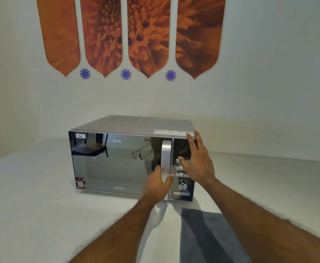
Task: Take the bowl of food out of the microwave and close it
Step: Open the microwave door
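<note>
1. My left hand (158, 184) curls around the lower end of the microwave's (121, 160) silver door handle (165, 158), thumb on one side and fingers on the other.
2. My right hand (195, 160), fingers spread, lies flat against the control panel (183, 185) at 3 o'clock of the handle.
3. The mirrored door looks fully closed; the bowl is hidden, presumably inside.
4. Opening, lifting out and closing all remain.
5. A grey cloth (208, 236) lies at 6 o'clock.
</note>
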A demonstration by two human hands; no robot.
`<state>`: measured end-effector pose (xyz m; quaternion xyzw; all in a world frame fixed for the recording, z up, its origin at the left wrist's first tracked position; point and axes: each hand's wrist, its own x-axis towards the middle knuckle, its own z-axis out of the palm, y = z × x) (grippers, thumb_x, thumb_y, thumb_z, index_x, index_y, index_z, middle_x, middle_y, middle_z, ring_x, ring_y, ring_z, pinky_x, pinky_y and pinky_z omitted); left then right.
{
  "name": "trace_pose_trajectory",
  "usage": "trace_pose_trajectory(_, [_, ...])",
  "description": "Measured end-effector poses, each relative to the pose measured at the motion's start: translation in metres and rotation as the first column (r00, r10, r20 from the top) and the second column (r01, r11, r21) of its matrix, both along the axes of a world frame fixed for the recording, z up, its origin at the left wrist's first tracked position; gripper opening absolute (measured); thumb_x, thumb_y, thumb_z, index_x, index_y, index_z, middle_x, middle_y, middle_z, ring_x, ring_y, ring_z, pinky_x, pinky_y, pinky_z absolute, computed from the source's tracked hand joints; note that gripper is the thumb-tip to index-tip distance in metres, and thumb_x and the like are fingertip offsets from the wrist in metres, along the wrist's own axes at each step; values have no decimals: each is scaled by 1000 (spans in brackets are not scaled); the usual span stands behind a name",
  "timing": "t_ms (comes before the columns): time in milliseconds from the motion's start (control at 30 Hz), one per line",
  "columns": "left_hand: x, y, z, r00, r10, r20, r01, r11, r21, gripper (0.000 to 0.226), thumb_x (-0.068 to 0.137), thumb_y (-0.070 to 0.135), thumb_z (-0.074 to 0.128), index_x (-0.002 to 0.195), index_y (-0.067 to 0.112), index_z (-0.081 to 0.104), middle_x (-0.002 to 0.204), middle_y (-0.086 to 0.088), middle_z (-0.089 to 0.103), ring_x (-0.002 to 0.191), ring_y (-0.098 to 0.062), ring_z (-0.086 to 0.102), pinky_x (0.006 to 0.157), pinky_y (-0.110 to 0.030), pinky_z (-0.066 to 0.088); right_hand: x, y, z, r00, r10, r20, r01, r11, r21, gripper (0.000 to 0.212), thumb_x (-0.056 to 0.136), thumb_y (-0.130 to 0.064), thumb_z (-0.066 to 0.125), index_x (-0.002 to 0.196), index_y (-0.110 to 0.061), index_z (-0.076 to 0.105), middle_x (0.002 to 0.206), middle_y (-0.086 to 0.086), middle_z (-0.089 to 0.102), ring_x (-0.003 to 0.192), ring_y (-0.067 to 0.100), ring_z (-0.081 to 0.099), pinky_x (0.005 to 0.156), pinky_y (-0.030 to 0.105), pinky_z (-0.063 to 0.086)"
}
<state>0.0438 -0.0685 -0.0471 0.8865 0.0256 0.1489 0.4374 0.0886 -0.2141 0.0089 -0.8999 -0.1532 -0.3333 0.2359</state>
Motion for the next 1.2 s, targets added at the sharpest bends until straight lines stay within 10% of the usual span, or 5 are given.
trace_pose_trajectory(333, [13, -24, -10, 993, 116, 4, -109, 949, -297, 53, 92, 35, 62, 137, 14, 44, 137, -10, 57, 125, -34, 56, 105, -51, 47, 10, -3, -7, 996, -4, 91, 3, 1000, 19, 81, 84, -38, 76, 149, -27, 28, 157, 4, 29, 128, 30, 51, 92, 42, 58])
trace_pose_trajectory(1200, [12, -35, -15, 964, 263, 21, -250, 936, -250, 50, 89, 42, 62, 126, 12, 47, 130, -10, 62, 116, -35, 63, 100, -50, 49, 6, -1, -4, 997, 6, 77, -10, 999, 45, 78, 83, -35, 78, 147, -24, 35, 156, 5, 30, 129, 31, 51, 96, 43, 57])
